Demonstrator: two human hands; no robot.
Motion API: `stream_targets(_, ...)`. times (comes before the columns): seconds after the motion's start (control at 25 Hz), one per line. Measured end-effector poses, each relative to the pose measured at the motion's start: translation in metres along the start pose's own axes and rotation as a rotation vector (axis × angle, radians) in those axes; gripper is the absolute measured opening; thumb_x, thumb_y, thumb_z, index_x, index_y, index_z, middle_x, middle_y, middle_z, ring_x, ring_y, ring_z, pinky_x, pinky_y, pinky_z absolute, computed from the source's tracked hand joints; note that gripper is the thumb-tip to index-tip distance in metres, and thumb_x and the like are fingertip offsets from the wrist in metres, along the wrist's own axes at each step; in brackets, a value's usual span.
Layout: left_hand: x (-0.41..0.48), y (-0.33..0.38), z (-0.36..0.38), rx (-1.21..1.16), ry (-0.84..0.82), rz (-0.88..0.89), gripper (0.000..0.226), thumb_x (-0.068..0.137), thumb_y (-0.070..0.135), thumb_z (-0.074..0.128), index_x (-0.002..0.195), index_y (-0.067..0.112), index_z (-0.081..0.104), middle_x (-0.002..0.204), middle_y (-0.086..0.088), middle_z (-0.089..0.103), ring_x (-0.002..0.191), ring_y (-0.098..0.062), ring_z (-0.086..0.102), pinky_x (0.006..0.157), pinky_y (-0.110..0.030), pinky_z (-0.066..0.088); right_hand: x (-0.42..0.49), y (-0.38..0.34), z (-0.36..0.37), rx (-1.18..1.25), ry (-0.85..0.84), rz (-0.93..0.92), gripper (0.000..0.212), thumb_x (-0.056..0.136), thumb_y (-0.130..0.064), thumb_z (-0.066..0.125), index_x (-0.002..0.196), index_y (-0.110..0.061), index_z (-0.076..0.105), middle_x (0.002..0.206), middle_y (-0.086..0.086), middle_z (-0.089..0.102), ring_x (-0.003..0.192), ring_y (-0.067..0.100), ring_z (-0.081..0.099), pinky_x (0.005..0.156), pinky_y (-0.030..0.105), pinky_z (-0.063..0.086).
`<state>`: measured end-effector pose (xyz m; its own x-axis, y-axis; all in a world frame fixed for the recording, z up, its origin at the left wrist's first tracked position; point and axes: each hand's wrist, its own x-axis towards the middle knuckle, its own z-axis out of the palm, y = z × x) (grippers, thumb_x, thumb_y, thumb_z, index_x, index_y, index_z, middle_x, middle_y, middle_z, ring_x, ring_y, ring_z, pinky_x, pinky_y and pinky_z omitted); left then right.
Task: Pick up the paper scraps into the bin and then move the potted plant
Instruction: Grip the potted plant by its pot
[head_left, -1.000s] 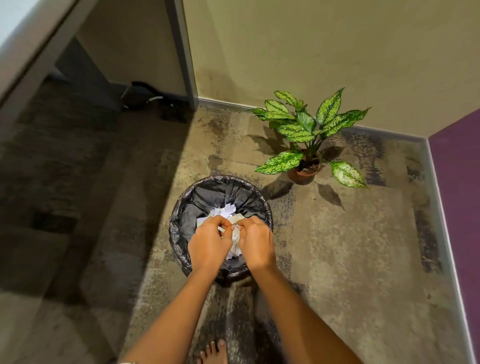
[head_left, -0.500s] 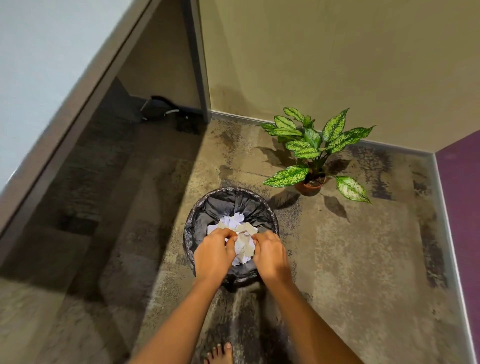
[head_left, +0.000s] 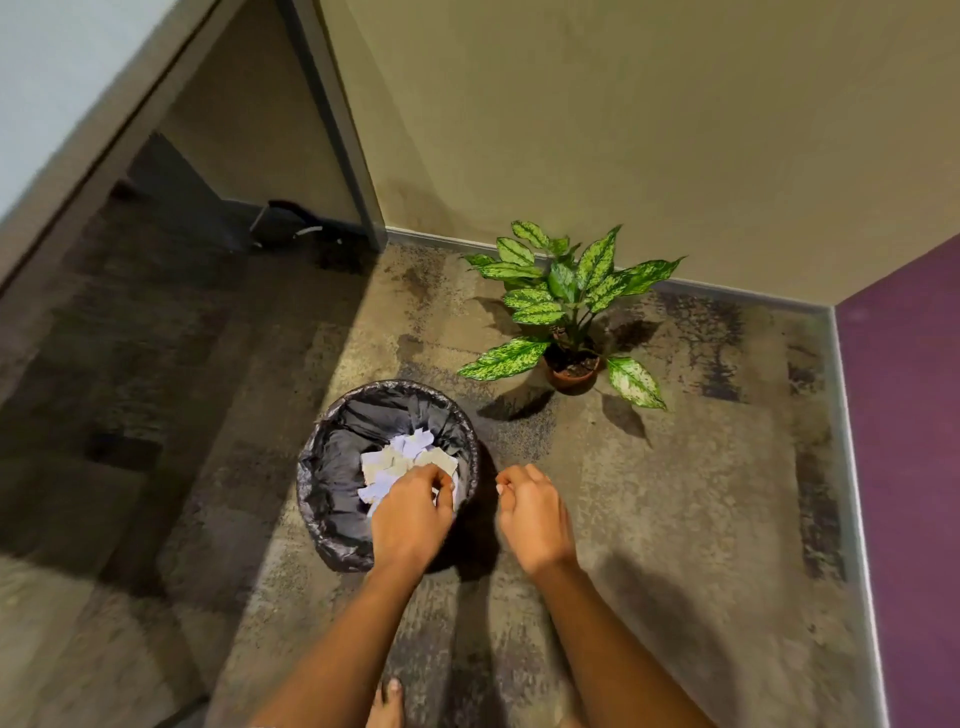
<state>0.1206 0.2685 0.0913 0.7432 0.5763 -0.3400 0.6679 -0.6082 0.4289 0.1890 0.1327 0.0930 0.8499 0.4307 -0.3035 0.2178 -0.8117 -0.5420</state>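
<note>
A round bin (head_left: 332, 467) lined with a black bag stands on the floor in front of me. White and pale purple paper scraps (head_left: 402, 457) are piled in it. My left hand (head_left: 413, 512) is over the bin's near right side, fingers curled into the scraps. Just right of the bin's rim, my right hand (head_left: 532, 512) hovers above the floor with its fingers loosely curled and holds nothing. The potted plant (head_left: 571, 371), with speckled green leaves in a brown pot, stands beyond the bin to the right, near the wall.
A beige wall (head_left: 623, 130) runs behind the plant and a purple wall (head_left: 909, 415) closes the right side. A shaded recess (head_left: 156, 312) with a dark object at its back lies to the left. My bare foot (head_left: 387, 704) shows at the bottom edge.
My right hand has left the scraps and moved right, off the bin. My left hand stays over the bin at the scraps. The view has tilted up a little.
</note>
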Motion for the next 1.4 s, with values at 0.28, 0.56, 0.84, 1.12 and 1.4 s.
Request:
stream_targets(0.28, 0.001, 0.124, 0.055, -0.234, -0.158, -0.087, 0.010, 0.093, 0.032, 0.053, 0.088, 0.028, 0.060, 0.084, 0.003, 0.069, 0.080, -0.023, 0.065, 0.067, -0.033, 0.050, 0.015, 0.117, -0.094, 0.118, -0.046, 0.228, 0.023, 0.089, -0.010, 0.053, 0.105, -0.015, 0.068, 0.099, 0.007, 0.069, 0.092, 0.029, 0.064, 0.080, 0.033, 0.050)
stream_targets(0.56, 0.062, 0.209, 0.093, -0.794, -0.279, -0.423, 0.018, 0.098, 0.021, 0.052, 0.092, 0.013, 0.067, 0.097, -0.006, 0.071, 0.085, -0.019, 0.064, 0.074, -0.029, 0.050, 0.086, 0.188, -0.130, 0.414, -0.124, 0.417, 0.021, 0.090, -0.017, 0.061, 0.109, -0.011, 0.069, 0.092, 0.005, 0.071, 0.086, 0.019, 0.062, 0.076, 0.021, 0.044)
stream_targets(0.84, 0.141, 0.231, 0.098, -1.039, -0.463, -0.705, 0.030, 0.103, 0.035, 0.042, 0.105, 0.013, 0.063, 0.093, -0.003, 0.065, 0.081, -0.017, 0.060, 0.076, -0.030, 0.046, 0.181, 0.204, -0.140, 0.831, -0.053, 0.688, 0.030, 0.100, -0.034, 0.044, 0.109, -0.014, 0.064, 0.097, 0.009, 0.069, 0.085, 0.024, 0.066, 0.062, 0.031, 0.052)
stream_targets(1.12, 0.196, 0.237, 0.142, -1.245, -0.415, -0.874, 0.032, 0.105, 0.030, 0.034, 0.117, 0.016, 0.060, 0.107, -0.003, 0.066, 0.098, -0.019, 0.061, 0.085, -0.034, 0.044, 0.267, 0.233, -0.152, 1.025, -0.048, 0.743, 0.047, 0.099, -0.050, 0.032, 0.100, -0.015, 0.064, 0.092, 0.009, 0.068, 0.076, 0.022, 0.064, 0.062, 0.030, 0.051)
stream_targets(1.4, 0.229, 0.221, 0.205, -1.590, -0.210, -0.985, 0.043, 0.105, 0.034, 0.027, 0.129, 0.010, 0.054, 0.124, -0.006, 0.060, 0.113, -0.022, 0.056, 0.095, -0.037, 0.040, 0.323, 0.278, -0.121, 1.080, -0.287, 0.703, 0.072, 0.093, -0.068, 0.017, 0.121, -0.016, 0.059, 0.116, 0.010, 0.066, 0.107, 0.025, 0.062, 0.085, 0.039, 0.046)
